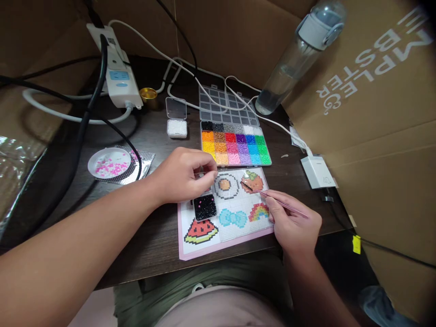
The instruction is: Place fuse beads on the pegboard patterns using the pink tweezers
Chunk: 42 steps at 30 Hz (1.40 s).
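My left hand (184, 175) hovers over the top left of a clear pegboard (235, 229), fingertips pinched together on something small I cannot make out. The pegboard lies on a pink-edged pattern sheet (190, 252) with a watermelon, egg, peach, bow and rainbow. A small box of black beads (205, 207) sits just below that hand. My right hand (293, 225) holds thin pink tweezers (284, 204), their tip touching the pegboard below the peach design (252, 182).
A bead organiser (235, 146) with many colours lies open behind the sheet. A small box of white beads (177, 128), a dish of pink beads (109, 163), a power strip (116, 68), cables, a water bottle (296, 54) and a white charger (318, 171) stand around. Cardboard walls enclose the desk.
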Motion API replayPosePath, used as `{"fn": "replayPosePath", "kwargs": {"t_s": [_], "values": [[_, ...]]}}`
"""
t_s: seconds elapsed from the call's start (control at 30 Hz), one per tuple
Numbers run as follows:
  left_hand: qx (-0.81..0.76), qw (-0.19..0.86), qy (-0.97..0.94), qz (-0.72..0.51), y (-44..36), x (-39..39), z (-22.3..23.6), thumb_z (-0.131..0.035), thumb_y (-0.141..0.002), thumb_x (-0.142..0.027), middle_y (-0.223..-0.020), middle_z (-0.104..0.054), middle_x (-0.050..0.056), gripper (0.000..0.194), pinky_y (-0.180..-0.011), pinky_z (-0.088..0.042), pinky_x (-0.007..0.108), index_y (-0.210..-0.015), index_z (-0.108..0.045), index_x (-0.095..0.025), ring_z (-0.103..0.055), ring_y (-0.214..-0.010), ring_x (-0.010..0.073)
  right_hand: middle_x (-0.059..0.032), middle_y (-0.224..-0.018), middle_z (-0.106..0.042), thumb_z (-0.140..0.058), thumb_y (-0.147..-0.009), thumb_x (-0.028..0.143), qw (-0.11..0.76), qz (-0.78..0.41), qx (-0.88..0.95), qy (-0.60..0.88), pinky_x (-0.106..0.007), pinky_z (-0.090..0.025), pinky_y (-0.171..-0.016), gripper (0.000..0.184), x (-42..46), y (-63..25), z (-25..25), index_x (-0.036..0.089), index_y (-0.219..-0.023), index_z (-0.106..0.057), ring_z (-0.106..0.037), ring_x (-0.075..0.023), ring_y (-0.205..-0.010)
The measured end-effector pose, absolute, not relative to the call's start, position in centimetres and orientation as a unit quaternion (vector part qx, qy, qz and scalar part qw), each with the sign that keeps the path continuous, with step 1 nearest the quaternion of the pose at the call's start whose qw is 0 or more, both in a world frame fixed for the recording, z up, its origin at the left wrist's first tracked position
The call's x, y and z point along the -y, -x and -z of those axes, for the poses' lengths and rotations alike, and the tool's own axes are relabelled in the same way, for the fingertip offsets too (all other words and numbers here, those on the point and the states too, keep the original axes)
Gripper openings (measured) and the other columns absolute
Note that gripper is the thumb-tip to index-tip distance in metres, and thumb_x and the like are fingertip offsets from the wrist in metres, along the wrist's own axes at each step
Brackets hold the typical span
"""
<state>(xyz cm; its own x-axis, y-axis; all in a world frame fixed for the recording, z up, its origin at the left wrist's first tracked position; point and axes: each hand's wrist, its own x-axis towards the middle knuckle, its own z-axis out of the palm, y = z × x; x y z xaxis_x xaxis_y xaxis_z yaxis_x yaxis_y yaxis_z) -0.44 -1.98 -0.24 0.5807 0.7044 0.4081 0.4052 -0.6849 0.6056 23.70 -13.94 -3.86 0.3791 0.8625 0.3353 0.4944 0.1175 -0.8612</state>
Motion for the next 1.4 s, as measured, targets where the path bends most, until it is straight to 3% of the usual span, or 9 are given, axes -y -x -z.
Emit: {"fn": "replayPosePath", "kwargs": {"t_s": [0.2, 0.43, 0.9, 1.13, 1.4], "values": [[-0.324, 0.231, -0.859, -0.321, 0.44, 1.89, 0.22, -0.057, -0.081, -0.021, -0.057, -0.062, -0.003, 0.017, -0.053, -0.04, 0.021, -0.066, -0.066, -0.018, -0.049, -0.048, 0.008, -0.009, -0.092, -0.079, -0.074, -0.084, 0.024, 0.523, -0.171, 0.525, 0.649, -0.033, -0.063, -0.058, 0.012, 14.05, -23.7, 3.9, 0.02, -0.092, -0.082, -0.073, -0.0204, -0.068], [-0.326, 0.234, -0.858, -0.322, 0.37, 1.94, 0.22, -0.056, -0.08, -0.021, -0.058, -0.062, -0.003, 0.017, -0.053, -0.04, 0.022, -0.066, -0.066, -0.018, -0.049, -0.049, 0.0081, -0.0084, -0.09, -0.079, -0.074, -0.084, 0.022, 0.525, -0.168, 0.524, 0.649, -0.033, -0.063, -0.058, 0.01, 14.14, -23.75, 3.79, 0.02, -0.09, -0.082, -0.074, -0.021, -0.07], [-0.321, 0.239, -0.86, -0.317, 0.6, 1.89, 0.25, -0.056, -0.08, -0.017, -0.06, -0.062, -0.003, 0.016, -0.052, -0.039, 0.021, -0.069, -0.067, -0.017, -0.051, -0.051, 0.0076, -0.0096, -0.104, -0.078, -0.075, -0.084, 0.026, 0.532, -0.178, 0.537, 0.63, -0.033, -0.062, -0.054, 0.016, 13.67, -23.7, 4.36, 0.023, -0.098, -0.081, -0.073, -0.0196, -0.067], [-0.332, 0.248, -0.855, -0.312, 0.54, 1.97, 0.03, -0.056, -0.08, -0.02, -0.059, -0.061, -0.004, 0.016, -0.05, -0.038, 0.02, -0.068, -0.066, -0.019, -0.05, -0.05, 0.008, -0.0057, -0.077, -0.077, -0.063, -0.094, 0.034, 0.566, -0.227, 0.52, 0.598, -0.03, -0.056, -0.05, 0.026, 13.66, -23.41, 4.05, 0.019, -0.111, -0.075, -0.067, -0.0155, -0.054], [-0.327, 0.249, -0.854, -0.32, 0.5, 1.98, 0.03, -0.058, -0.08, -0.018, -0.059, -0.061, -0.003, 0.014, -0.05, -0.038, 0.021, -0.068, -0.066, -0.018, -0.049, -0.049, 0.0079, -0.0057, -0.077, -0.075, -0.066, -0.09, 0.028, 0.611, -0.242, 0.479, 0.582, -0.026, -0.047, -0.045, 0.021, 13.76, -23.3, 3.52, 0.017, -0.107, -0.073, -0.056, -0.0103, -0.048]]}}
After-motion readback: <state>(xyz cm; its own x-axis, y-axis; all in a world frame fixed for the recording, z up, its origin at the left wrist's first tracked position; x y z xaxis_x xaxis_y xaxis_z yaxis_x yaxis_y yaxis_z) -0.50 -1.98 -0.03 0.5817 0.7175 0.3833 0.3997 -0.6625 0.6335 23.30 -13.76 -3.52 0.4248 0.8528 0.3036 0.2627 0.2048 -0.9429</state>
